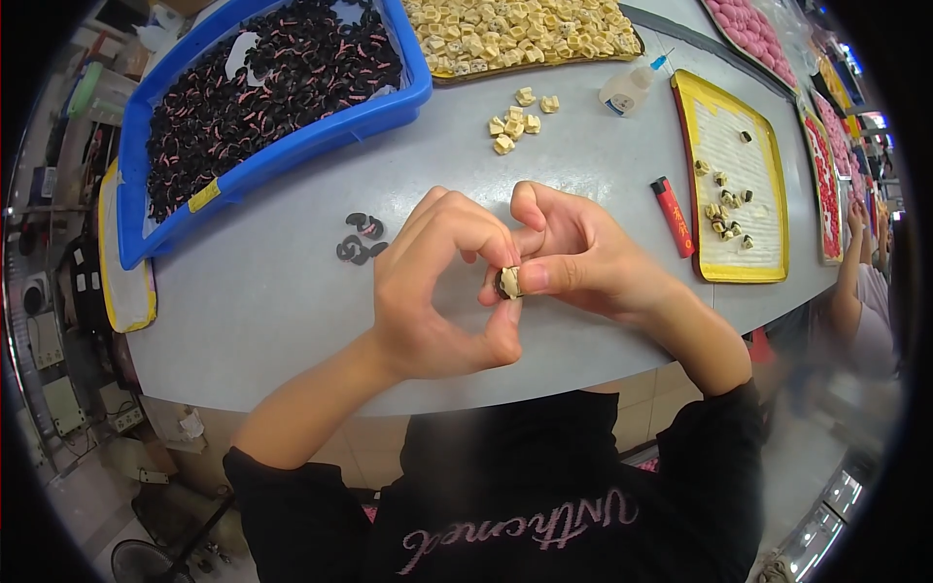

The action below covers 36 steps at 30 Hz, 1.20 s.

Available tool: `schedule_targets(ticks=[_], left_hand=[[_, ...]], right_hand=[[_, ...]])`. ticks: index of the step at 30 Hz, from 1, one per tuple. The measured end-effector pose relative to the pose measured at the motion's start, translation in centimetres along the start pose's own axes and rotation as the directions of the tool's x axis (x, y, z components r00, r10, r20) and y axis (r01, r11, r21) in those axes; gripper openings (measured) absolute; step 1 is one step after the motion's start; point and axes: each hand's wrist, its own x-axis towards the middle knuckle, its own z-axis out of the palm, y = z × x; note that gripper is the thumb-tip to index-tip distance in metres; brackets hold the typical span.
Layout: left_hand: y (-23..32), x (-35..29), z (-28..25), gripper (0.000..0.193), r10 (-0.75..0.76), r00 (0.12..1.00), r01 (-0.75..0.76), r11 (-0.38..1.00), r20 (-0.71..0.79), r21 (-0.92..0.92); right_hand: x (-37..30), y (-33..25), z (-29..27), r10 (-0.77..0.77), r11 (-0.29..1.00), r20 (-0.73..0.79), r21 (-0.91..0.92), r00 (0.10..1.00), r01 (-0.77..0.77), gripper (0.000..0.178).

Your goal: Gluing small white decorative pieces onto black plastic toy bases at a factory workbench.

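Note:
My left hand (423, 277) and my right hand (598, 253) meet above the grey table. Between their fingertips is a small cream-and-black piece (509, 283), its dark side toward the left. The right thumb presses its cream side, while the left index finger and thumb touch it above and below. Fingers hide part of the piece. Left of my left hand lie a few loose black curved parts (361, 240), one with pink on it. Beyond my hands sits a little group of cream parts (513, 126).
A blue tub (413, 97) of black-and-pink parts stands at the far left, beside a tray of cream parts (525, 34). A dropper bottle (627, 89) stands at the back. To the right are a red lighter (673, 216) and a yellow-rimmed tray (741, 274) with several cream-and-black pieces.

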Motion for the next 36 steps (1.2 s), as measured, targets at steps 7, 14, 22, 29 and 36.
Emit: schedule_targets(ticks=[7,14,22,29,36], left_hand=[[-0.3,-0.2,0.5,0.028,-0.136,0.99,0.13,0.986,-0.049,-0.109],[-0.6,-0.2,0.5,0.024,-0.256,0.967,0.247,0.927,0.003,-0.283],[0.1,-0.3,0.3,0.024,-0.414,0.906,0.409,0.813,0.083,-0.414],[0.1,-0.1,-0.1,0.021,-0.454,0.874,0.472,0.705,0.174,-0.529],[0.6,0.4,-0.2,0.028,-0.483,0.849,0.518,0.686,0.213,-0.51]], right_hand=[[0.1,0.6,-0.3,-0.015,0.999,-0.049,0.03,0.999,0.017,0.03],[0.2,1.1,-0.6,-0.05,0.994,-0.082,0.09,0.995,0.057,0.026],[0.2,1.0,-0.5,-0.057,0.997,-0.08,0.047,0.995,0.061,0.027],[0.1,0.8,-0.1,-0.066,0.998,-0.098,-0.008,0.993,0.066,0.026],[0.1,1.2,0.3,-0.365,0.885,-0.077,-0.338,0.928,0.32,0.032]])
